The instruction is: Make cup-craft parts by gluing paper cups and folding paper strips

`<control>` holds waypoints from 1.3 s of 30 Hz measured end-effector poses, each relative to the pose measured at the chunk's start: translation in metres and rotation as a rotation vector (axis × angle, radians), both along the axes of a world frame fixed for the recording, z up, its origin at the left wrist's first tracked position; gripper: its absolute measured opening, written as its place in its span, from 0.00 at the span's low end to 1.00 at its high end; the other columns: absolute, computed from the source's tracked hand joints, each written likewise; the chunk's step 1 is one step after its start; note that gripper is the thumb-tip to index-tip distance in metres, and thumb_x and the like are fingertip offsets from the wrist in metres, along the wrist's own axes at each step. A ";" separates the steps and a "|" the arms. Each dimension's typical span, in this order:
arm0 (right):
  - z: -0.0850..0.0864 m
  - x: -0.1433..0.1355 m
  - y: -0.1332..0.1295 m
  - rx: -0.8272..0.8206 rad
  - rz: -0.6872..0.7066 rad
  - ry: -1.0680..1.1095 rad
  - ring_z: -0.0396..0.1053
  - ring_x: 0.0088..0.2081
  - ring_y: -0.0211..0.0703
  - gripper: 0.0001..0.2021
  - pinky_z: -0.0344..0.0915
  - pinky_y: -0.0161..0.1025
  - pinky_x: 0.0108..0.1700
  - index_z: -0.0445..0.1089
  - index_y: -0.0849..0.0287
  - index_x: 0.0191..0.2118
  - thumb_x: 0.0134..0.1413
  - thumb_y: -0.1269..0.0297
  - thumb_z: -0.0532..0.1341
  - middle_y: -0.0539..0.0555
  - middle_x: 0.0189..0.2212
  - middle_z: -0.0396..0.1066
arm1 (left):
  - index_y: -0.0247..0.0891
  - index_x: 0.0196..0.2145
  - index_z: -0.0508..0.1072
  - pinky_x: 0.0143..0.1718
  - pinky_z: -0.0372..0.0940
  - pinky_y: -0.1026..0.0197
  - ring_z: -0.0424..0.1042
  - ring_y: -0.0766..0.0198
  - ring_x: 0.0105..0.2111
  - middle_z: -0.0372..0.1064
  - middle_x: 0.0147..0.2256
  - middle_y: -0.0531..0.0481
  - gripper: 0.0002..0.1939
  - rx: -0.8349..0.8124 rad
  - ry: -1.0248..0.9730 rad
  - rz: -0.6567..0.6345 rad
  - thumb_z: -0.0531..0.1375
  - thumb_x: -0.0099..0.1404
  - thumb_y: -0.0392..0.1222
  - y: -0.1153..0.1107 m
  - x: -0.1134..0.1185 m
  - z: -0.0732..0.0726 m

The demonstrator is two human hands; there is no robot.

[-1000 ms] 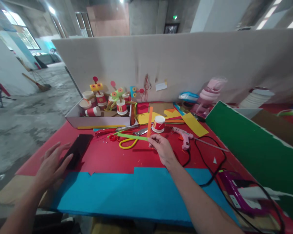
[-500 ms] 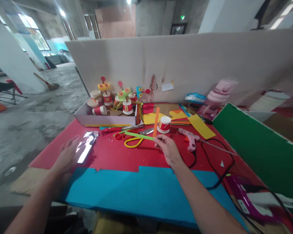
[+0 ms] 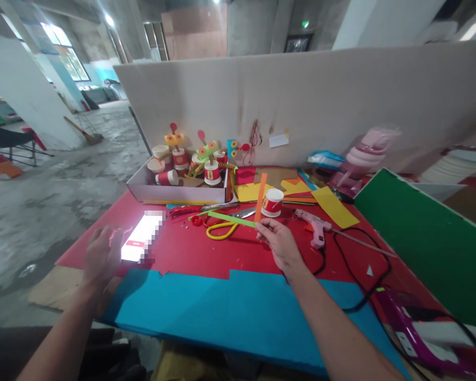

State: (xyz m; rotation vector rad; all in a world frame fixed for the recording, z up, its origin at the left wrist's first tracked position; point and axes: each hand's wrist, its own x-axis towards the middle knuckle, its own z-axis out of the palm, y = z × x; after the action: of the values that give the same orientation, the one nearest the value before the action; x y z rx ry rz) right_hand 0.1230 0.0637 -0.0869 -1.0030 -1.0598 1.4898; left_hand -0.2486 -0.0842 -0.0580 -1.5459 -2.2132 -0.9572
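My right hand (image 3: 280,242) pinches a green paper strip (image 3: 232,218) and an orange paper strip (image 3: 261,198) where their ends meet; the green points left, the orange up. Just behind the fingers stands a red and white paper cup (image 3: 272,202). Yellow-handled scissors (image 3: 222,230) lie under the green strip. On the left, a phone (image 3: 140,238) with a bright screen rests on the red sheet. My left hand (image 3: 102,254) hovers at its left edge, somewhat blurred, with fingers bent and apart and nothing seen in them.
A box (image 3: 178,193) at the back left holds paper cups and cup figures. A pink glue gun (image 3: 315,227) with a black cord lies to the right. Yellow paper (image 3: 335,206), a green board (image 3: 416,248) and a purple device (image 3: 404,323) are on the right side.
My left hand has drawn back left from over the phone, whose screen now shows brighter with a red bar. My right hand keeps hold of both strips. The view has shifted slightly.
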 end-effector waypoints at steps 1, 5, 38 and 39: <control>0.001 0.000 0.000 -0.004 0.004 0.018 0.62 0.23 0.33 0.15 0.60 0.32 0.27 0.71 0.60 0.27 0.34 0.57 0.72 0.47 0.19 0.66 | 0.42 0.39 0.73 0.44 0.62 0.53 0.68 0.54 0.42 0.71 0.38 0.49 0.14 -0.001 -0.011 0.004 0.49 0.66 0.46 0.003 0.007 0.000; 0.006 -0.002 -0.002 -0.007 0.014 0.192 0.63 0.23 0.32 0.13 0.62 0.31 0.28 0.70 0.58 0.27 0.33 0.61 0.73 0.45 0.21 0.66 | 0.40 0.35 0.73 0.40 0.63 0.58 0.69 0.58 0.39 0.72 0.37 0.48 0.11 -0.058 -0.204 -0.332 0.53 0.64 0.45 0.024 0.072 0.005; -0.003 -0.001 0.003 0.186 -0.022 0.026 0.65 0.27 0.35 0.12 0.63 0.34 0.33 0.69 0.58 0.29 0.41 0.59 0.69 0.47 0.25 0.67 | 0.37 0.27 0.67 0.28 0.57 0.63 0.62 0.67 0.25 0.62 0.23 0.54 0.12 0.053 -0.977 -0.809 0.58 0.61 0.49 0.135 0.242 -0.034; -0.002 -0.001 0.003 0.186 -0.036 0.020 0.65 0.27 0.35 0.12 0.63 0.34 0.32 0.69 0.58 0.29 0.41 0.59 0.69 0.47 0.25 0.67 | 0.37 0.28 0.67 0.28 0.57 0.64 0.62 0.67 0.25 0.62 0.23 0.54 0.12 0.044 -0.997 -0.828 0.58 0.61 0.49 0.134 0.242 -0.033</control>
State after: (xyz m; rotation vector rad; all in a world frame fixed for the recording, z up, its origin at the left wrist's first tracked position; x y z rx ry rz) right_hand 0.1221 0.0666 -0.0888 -0.8704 -1.1382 1.3428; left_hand -0.0062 0.0500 -0.0909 -2.3512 -1.9207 -2.4187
